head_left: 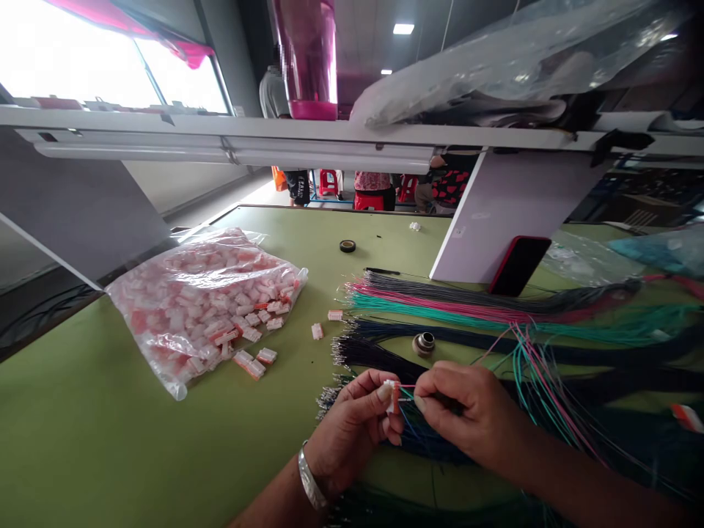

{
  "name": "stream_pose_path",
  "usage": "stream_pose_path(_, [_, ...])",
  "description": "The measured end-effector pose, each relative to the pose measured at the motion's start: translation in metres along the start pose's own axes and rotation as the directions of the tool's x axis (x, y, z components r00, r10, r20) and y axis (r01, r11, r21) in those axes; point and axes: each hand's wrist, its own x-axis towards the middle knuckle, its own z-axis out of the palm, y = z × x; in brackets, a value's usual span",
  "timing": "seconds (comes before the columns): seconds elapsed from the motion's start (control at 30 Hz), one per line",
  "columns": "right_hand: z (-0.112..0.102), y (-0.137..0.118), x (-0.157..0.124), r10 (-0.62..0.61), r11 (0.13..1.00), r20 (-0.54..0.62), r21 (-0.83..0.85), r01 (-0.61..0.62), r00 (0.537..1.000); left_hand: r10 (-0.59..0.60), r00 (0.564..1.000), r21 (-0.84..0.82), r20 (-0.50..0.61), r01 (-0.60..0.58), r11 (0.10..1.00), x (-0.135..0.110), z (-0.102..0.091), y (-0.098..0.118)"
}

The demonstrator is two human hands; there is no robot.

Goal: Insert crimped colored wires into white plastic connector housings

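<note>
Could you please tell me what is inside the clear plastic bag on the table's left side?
The clear plastic bag holds a heap of small white-and-orange connectors, some showing at its open end. Glare and the upper pieces cover whatever lies deeper.

No word, number or brand can be read for certain
Small white lettering (302, 188) stands on a dark cloth garment (296, 193) worn by someone beyond the far edge of the flat green tabletop (286, 231), too tiny and blurred to spell out; two small pale patches (457, 232) on the flat greyish-white upright panel (509, 194) show no legible characters
</note>
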Motion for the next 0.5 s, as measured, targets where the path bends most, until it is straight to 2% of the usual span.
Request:
stream_pose_path(0.1, [0.007,0.002,0.001,0.103,0.993,-0.013,0.061,-0.102,0.995,-0.003,1.0,0.0,0.003,0.003,1.0,-0.001,0.0,0.0])
stream_pose_path(0.2, [0.011,0.005,0.002,0.146,0.985,-0.024,0.096,-0.143,0.989,-0.001,1.0,0.006,-0.01,0.001,1.0,-0.001,0.0,0.0])
stream_pose_path(0.5, [0.015,0.005,0.003,0.094,0.995,-0.029,0.04,-0.093,0.995,0.004,1.0,0.032,-0.029,-0.003,0.999,0.0,0.0,0.0])
